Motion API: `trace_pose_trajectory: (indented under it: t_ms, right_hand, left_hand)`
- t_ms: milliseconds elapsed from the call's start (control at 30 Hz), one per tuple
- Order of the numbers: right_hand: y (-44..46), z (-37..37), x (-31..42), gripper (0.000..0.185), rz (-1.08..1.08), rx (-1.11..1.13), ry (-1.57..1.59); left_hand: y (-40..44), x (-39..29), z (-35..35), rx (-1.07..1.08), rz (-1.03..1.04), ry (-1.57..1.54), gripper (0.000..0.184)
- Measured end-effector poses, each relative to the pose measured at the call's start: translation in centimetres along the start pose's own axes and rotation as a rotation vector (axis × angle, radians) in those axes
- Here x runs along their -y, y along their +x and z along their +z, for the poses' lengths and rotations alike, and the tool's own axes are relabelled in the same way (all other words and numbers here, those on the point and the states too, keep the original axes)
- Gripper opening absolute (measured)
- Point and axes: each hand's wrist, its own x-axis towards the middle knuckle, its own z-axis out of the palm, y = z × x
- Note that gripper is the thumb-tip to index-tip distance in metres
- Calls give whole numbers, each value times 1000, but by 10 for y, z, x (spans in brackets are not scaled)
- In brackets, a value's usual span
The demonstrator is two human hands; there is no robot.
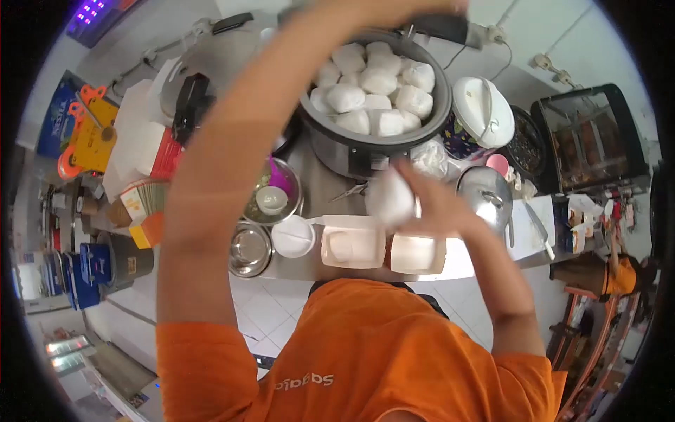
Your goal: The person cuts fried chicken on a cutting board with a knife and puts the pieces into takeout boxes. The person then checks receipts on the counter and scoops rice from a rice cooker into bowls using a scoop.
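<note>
Counter edge point(299, 270) sits close to open boxes point(354, 247); right hand point(441, 209) grips white bundle point(389, 199), left hand point(453, 5) blurred, grip unclear.

The bare left arm point(211, 204) stretched up and across in a long diagonal, its left hand point(450, 5) cropped at the top edge (too blurred to read). The bare right arm point(499, 274) bent at the elbow, forearm angled inward, its right hand point(439, 204) closed in a wide grip.
</note>
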Motion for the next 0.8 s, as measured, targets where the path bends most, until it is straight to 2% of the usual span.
trace_pose_trajectory:
  t_ms: [33,67,100,133,167,200,267,367,433,467,500,533,567,600,633,700,733,767,800]
  right_hand:
    - [-38,44,-53,92,17,2,261]
    - [-65,71,-65,84,105,73,536]
    - [-92,104,-97,79,353,103,578]
    - [-106,128,-114,76,441,22,605]
    - [-113,143,-128,73,602,-2,530]
    - [-113,161,-148,71,582,-75,350]
    - [-108,196,-183,67,537,-203,-13]
    - [-102,217,-198,66,402,-110,-51]
    - [-109,217,-191,63,261,-249,32]
    - [-116,215,-186,62,190,-313,68]
    - [-125,216,-182,57,291,-426,117]
    - [-136,219,-181,55,421,-542,11]
    - [-146,219,-182,53,547,-660,-98]
    - [-153,218,-184,52,672,-784,-208]
    - [-155,217,-186,42,669,-930,-256]
    - [-151,223,-202,34,837,-766,-65]
    - [-151,220,-217,31,914,-704,27]
    - [-155,230,-244,27,864,-675,-45]
    - [-165,240,-263,24,820,-646,-120]
  left_hand:
    - [-33,-15,-1,60,-55,-45,117]
    - [-60,-9,10,60,-51,-59,122]
    - [-88,-4,21,60,-46,-73,128]
    - [-114,12,40,-8,27,-56,142]
    - [-135,15,51,-84,82,-19,141]
    - [-155,19,58,-120,137,73,137]
    - [-188,31,71,-83,107,110,129]
    - [-234,37,81,-14,23,129,118]
    - [-262,23,68,-4,5,166,99]
    - [-290,21,66,-60,-57,79,89]
    - [-329,19,65,-119,-121,-5,79]
    - [-375,9,59,-81,-449,-163,59]
    - [-413,0,52,-88,-660,-177,48]
    - [-456,-3,49,-84,-978,-216,44]
    - [-511,13,52,23,-1283,-202,43]
    - [-544,8,59,-57,-1553,-134,45]
    - [-568,18,69,-22,-1386,-66,46]
    - [-590,35,81,2,-1208,-14,48]
    - [-606,51,90,8,-1138,-37,49]
